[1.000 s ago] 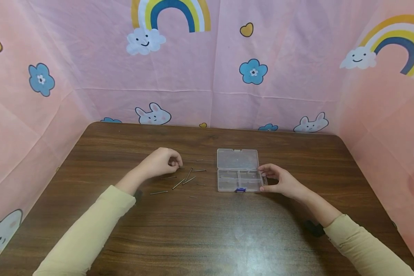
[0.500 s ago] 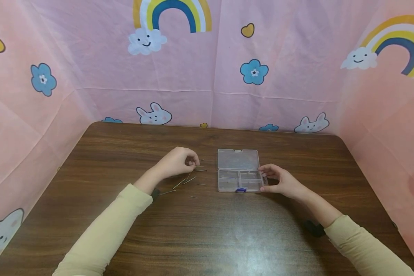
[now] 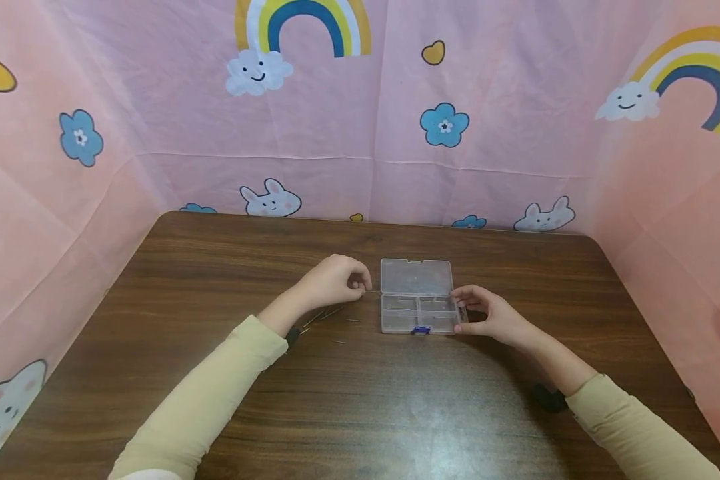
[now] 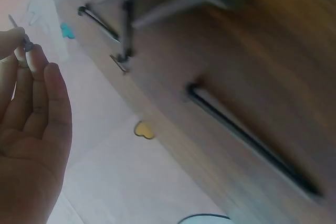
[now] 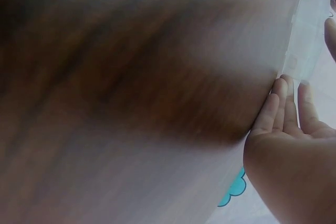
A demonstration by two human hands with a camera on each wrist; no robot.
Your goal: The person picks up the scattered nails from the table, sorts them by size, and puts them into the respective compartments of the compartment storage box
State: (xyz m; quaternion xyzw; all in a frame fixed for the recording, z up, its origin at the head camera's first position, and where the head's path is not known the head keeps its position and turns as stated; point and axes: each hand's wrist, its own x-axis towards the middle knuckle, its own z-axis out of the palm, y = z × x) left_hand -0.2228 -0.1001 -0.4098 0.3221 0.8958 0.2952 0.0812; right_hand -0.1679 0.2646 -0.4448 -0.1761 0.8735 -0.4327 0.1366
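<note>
My left hand (image 3: 336, 280) pinches a nail (image 4: 14, 23) between thumb and fingertips, just left of the plastic box. Its head shows at the fingers in the left wrist view, and its shaft points toward the box in the head view. The clear compartment box (image 3: 399, 323) lies with its lid (image 3: 416, 277) laid back and a blue latch (image 3: 421, 331) in front. A few thin nails lie inside. My right hand (image 3: 492, 315) holds the box by its right end, thumb near the front corner, fingers farther back.
Several loose nails, long and short, lie on the brown wooden table (image 3: 360, 400) beneath and in front of my left wrist, among them a long nail (image 4: 252, 140) and a short nail (image 3: 339, 342). A pink patterned cloth (image 3: 324, 133) surrounds the table's back and sides.
My left hand has moved right with the nail, from the left of the scattered nails to the box's left edge. My right hand has stayed on the box.
</note>
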